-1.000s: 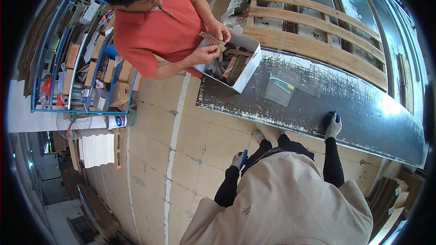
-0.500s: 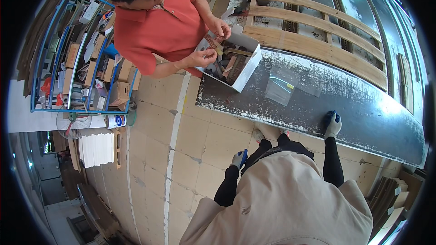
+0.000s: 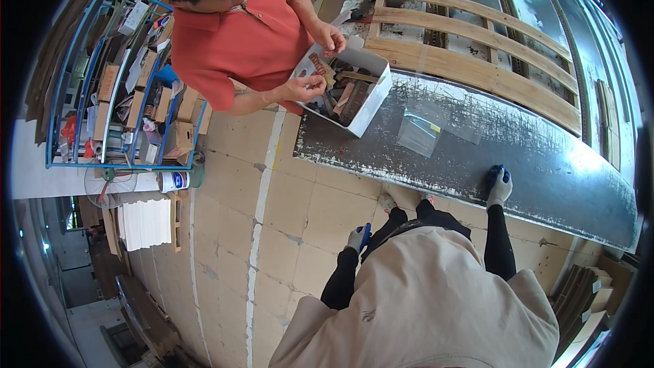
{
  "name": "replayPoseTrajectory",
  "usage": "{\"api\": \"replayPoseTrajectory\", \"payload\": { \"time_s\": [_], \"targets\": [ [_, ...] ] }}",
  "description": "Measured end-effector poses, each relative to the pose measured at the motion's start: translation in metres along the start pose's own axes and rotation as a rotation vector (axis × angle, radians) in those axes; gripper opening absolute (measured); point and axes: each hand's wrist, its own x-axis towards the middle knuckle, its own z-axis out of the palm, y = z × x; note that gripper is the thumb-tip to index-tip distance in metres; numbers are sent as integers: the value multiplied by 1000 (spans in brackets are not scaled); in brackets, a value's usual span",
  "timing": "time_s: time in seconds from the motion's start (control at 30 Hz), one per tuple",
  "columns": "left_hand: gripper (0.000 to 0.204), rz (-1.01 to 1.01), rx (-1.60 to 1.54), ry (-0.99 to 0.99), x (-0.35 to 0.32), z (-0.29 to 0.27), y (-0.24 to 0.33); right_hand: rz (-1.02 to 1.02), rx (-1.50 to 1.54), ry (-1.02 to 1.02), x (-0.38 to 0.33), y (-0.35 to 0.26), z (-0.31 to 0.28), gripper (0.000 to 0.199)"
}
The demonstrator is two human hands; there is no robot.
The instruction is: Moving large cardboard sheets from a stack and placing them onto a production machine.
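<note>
My right hand (image 3: 501,191), in a white glove with blue-coated fingers, rests on the dark worktable (image 3: 545,184) close to its front edge. Its fingers are curled under, and whether anything lies inside them is hidden. Down beside my body hangs my left hand (image 3: 357,238), gloved alike, over the floor with its fingers loosely extended and nothing visible in it. A clear plastic bag (image 3: 419,135) lies flat on the worktable, to the left of my right hand and apart from it.
Across the table's left end, a person in a red shirt (image 3: 235,54) has both hands over a white box (image 3: 371,105) of wooden and metal pieces. Wooden slats (image 3: 470,71) lie behind the worktable. A blue rack (image 3: 49,143) of cartons stands left; stacked cardboard (image 3: 579,293) stands right.
The other person's hands shift slightly over the white box, which tilts a little. My own hands stay in the same places.
</note>
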Motion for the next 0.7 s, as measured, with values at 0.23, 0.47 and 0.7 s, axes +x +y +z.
{"api": "replayPoseTrajectory", "payload": {
  "time_s": [0.23,0.47,0.7],
  "targets": [
    [52,-14,-23,7,-5,1,3,43,36,-14,-9,-19,1,23],
    [51,-11,-22,14,-3,1,1,-14,14,-1,-1,-5,0,24],
    [53,4,47,18,2,0,-3,5,39,5,-8,-15,1,24]
  ]
}}
